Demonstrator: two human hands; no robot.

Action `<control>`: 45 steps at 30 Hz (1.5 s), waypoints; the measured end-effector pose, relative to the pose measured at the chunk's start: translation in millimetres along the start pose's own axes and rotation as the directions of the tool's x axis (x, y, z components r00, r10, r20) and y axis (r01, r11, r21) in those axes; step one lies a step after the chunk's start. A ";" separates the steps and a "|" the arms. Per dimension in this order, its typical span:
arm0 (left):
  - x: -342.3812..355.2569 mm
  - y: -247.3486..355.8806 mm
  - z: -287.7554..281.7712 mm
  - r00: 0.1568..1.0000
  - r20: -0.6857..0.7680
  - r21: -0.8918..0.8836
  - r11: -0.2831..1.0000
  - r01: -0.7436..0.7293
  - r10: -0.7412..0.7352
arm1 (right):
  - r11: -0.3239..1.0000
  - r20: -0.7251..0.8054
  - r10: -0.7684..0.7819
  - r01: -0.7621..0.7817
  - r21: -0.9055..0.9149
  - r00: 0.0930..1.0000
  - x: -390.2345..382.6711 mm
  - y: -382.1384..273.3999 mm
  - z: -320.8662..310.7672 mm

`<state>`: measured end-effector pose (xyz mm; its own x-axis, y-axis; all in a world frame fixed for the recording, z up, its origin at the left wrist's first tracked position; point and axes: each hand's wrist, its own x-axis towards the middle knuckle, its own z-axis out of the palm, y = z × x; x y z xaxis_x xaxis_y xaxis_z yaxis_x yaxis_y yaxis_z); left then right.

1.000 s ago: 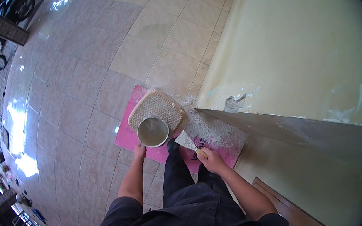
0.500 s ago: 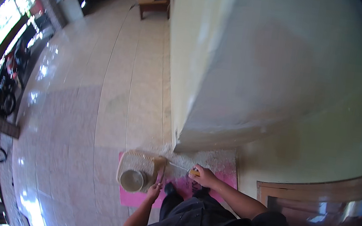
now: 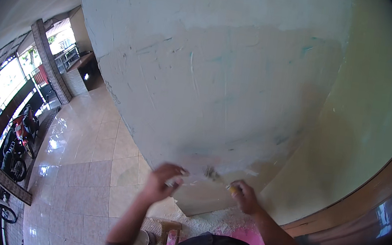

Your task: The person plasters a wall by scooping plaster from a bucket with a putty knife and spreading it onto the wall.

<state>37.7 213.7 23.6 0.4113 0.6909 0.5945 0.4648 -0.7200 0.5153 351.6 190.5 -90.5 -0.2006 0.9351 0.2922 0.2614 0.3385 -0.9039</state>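
My right hand is closed around the yellow handle of a putty knife. Its blade points left toward the wall, and a grey lump of putty shows at the tip. Level with it, my left hand is raised in front of the wall, fingers bent and a gap between thumb and fingertips; I see nothing held there. The wall is coated in uneven grey filler with ridges and greenish streaks. Below my left forearm a round bowl stands on a woven stool.
A pink mat dusted with pale crumbs lies at the wall's foot. To the right are a yellowish wall and a wooden-framed panel. Shiny tiles extend left toward a pillar and parked motorcycles.
My view has tilted up to the wall. Both hands have risen from beside the stool to the wall. My left hand has let go of the brownish handle-like thing; my right hand keeps the putty knife.
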 end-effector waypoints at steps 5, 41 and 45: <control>104.2 87.9 -107.9 0.896 -0.089 0.492 0.801 -0.340 0.435 | 0.977 -0.212 -0.210 0.198 -0.075 0.955 39.1 -63.8 -74.2; 301.6 137.5 -203.9 0.772 0.149 0.986 -0.155 -0.067 0.617 | 0.487 -0.230 -0.737 0.262 -0.833 0.636 167.1 -165.0 -56.6; 302.1 138.2 -201.4 0.783 0.133 0.986 -0.161 -0.043 0.608 | 0.605 -0.202 -0.605 0.279 -0.746 0.770 112.6 -54.7 -24.0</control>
<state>68.2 309.9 398.7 0.7088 0.1113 0.6966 0.6810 0.1497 -0.7168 337.4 279.8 -0.7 -0.1218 0.5370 0.8348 0.8063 0.5440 -0.2323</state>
